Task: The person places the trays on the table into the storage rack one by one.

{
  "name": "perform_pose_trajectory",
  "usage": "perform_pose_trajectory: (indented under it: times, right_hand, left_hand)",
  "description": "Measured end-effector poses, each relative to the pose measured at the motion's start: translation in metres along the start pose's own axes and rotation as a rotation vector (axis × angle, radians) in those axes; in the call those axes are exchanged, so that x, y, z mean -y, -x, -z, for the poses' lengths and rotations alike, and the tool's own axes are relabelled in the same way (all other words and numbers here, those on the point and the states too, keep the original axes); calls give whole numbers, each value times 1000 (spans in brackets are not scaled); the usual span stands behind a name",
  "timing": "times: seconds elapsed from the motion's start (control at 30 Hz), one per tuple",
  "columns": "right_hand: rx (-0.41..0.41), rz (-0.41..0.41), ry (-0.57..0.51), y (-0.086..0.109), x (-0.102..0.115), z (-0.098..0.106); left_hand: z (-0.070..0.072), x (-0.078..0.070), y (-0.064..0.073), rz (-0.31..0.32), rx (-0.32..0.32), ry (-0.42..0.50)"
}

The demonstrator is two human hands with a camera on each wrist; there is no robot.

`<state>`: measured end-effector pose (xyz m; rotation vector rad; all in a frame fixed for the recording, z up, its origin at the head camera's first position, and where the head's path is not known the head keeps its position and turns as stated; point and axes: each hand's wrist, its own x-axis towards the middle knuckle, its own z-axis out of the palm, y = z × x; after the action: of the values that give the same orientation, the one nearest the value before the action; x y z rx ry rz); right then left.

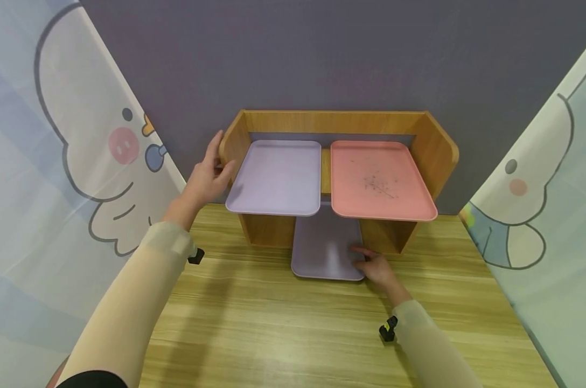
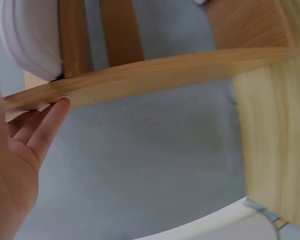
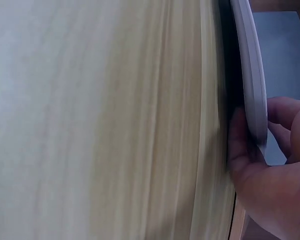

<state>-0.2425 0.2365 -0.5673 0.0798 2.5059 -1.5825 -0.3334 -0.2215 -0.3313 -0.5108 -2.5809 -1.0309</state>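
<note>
A two-level wooden shelf point(image 1: 334, 122) stands against the grey wall. My left hand point(image 1: 207, 175) grips its left side panel point(image 2: 155, 75), with fingers on the outer face. A lavender tray point(image 1: 279, 178) and a pink tray point(image 1: 380, 170) with a dark twig-like print lie side by side on the upper level. Below them, a greyish-purple tray point(image 1: 322, 256) sticks out from the lower level, its rear part hidden under the upper trays. My right hand point(image 1: 376, 268) pinches this tray's front right corner, with digits above and below the rim point(image 3: 257, 90) in the right wrist view.
The shelf stands on a light wood-grain table point(image 1: 273, 334). Cartoon-printed curtains hang at the left point(image 1: 99, 134) and right point(image 1: 530, 215), beside the grey wall point(image 1: 332, 54).
</note>
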Motion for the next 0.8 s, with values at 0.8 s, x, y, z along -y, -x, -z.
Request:
perform_pose_trajectory:
  times: [0.8]
  right_hand:
    - [-111, 144, 193, 35, 1, 24]
  left_hand:
    - [-71, 56, 137, 45, 29, 156]
